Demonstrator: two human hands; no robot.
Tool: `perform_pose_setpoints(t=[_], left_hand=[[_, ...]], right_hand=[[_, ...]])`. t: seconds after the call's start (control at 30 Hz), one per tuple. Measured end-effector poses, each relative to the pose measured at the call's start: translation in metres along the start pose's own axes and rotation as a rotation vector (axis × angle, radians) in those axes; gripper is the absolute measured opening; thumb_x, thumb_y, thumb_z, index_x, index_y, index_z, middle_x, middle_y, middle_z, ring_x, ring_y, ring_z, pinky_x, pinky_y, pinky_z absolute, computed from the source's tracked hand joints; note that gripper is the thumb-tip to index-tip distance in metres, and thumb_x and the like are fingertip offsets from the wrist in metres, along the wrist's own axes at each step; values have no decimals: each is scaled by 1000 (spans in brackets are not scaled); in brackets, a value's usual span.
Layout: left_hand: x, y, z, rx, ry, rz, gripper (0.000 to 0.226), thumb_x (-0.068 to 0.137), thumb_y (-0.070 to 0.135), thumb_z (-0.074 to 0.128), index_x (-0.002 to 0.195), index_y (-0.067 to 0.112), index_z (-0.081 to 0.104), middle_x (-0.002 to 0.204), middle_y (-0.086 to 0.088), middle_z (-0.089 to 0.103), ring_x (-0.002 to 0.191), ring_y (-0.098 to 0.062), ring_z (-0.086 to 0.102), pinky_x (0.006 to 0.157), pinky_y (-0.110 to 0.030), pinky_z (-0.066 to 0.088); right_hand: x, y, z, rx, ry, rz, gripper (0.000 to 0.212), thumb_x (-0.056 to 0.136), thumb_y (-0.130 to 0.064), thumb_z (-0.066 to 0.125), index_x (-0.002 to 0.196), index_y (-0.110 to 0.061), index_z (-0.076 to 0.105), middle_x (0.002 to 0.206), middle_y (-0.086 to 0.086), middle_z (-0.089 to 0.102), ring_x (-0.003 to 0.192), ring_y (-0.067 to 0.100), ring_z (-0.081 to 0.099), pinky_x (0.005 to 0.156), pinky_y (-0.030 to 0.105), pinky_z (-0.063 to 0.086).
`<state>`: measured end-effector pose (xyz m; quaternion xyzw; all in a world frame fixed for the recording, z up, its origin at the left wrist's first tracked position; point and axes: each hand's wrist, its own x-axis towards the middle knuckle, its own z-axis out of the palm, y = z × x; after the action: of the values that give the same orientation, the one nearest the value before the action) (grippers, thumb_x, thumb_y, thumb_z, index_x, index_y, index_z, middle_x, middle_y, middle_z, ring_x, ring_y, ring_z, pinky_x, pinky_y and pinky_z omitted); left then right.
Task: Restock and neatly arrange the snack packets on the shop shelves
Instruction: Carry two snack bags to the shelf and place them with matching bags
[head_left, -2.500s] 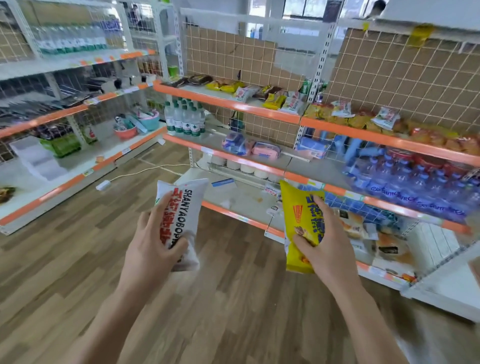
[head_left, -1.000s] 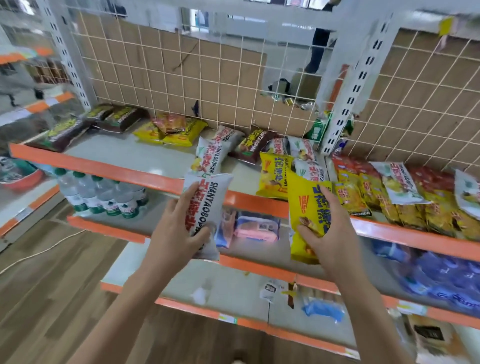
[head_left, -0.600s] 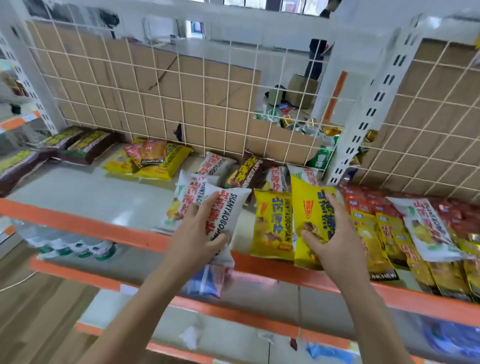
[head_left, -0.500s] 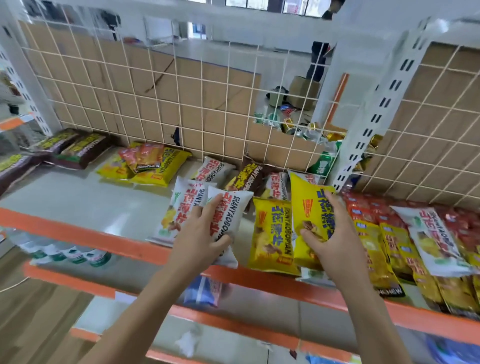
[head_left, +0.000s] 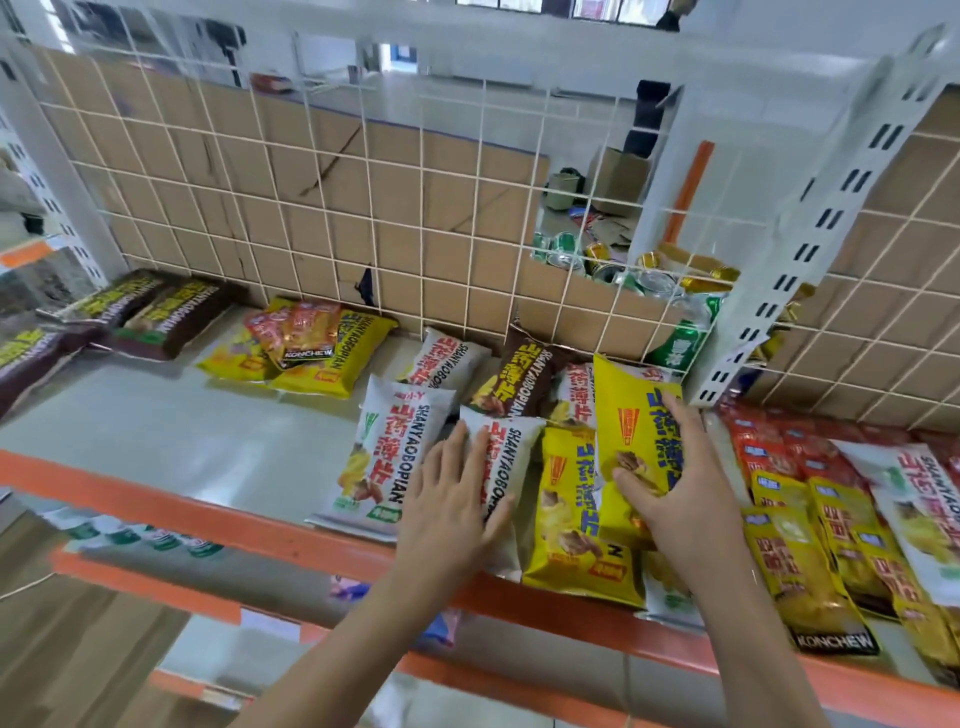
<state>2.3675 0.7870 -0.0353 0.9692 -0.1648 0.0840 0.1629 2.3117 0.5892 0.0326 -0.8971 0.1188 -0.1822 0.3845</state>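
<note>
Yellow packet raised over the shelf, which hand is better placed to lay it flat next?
Right. The right hand grips the yellow packet, tilted above the shelf. The left hand rests flat on the white packet.

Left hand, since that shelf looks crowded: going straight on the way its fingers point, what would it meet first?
The left hand would probably meet the brown packet behind the white packet it touches; depth unclear.

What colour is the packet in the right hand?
Yellow packet, with blue and red print; head view.
</note>
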Motion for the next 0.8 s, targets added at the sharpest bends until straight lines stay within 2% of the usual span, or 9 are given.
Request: perform_pose_setpoints(t=[0.13,0.23,0.33,0.47,0.57,0.7,0.8], left_hand=[[-7,-5,-9,-30,-3,56,73,92,63,10,139,16,42,142,-7,45,126,-23,42,102,-34,25],[-12,-29,-29,-123,58,117,63,92,62,19,142,27,30,147,-3,37,128,-19,32,105,-34,24],[-11,-79,-51,-180,143,90,57,89,54,33,140,29,29,145,-4,37,124,-20,39,100,-37,34],[-5,-161,-78,-189,243,-21,62,86,49,38,138,15,42,136,-11,46,115,-32,49,92,-45,41],[2,-215,-94,-179,265,-90,63,83,48,36,133,11,48,121,-12,56,105,-34,55,85,-44,43],[12,-277,-101,-131,202,-54,62,81,47,38,127,8,53,110,-12,60,93,-35,58,74,-41,46],[19,-317,-98,-80,112,-20,61,80,48,37,125,11,56,113,-11,61,93,-35,60,74,-42,48]], right_hand=[[3,-7,13,-24,10,-52,80,77,-26,73,142,-37,27,142,-5,38,122,11,39,94,31,35],[4,-15,26,-31,-10,-56,81,77,-26,73,142,-37,26,143,-4,37,125,17,41,89,31,36],[5,-27,41,6,-27,-73,80,77,-25,73,141,-38,27,141,-4,39,121,18,45,94,34,38],[4,-55,69,2,-40,-96,80,79,-27,71,142,-38,25,145,-7,35,127,13,37,96,27,32],[6,-83,96,20,-27,-89,80,79,-28,71,142,-40,24,147,-7,33,132,16,35,99,33,34],[7,-121,144,69,-7,-42,80,78,-25,72,141,-40,26,143,-8,37,117,11,43,91,29,37],[7,-145,184,71,-18,-41,80,76,-23,74,140,-40,29,133,-11,42,114,11,47,93,28,38]])
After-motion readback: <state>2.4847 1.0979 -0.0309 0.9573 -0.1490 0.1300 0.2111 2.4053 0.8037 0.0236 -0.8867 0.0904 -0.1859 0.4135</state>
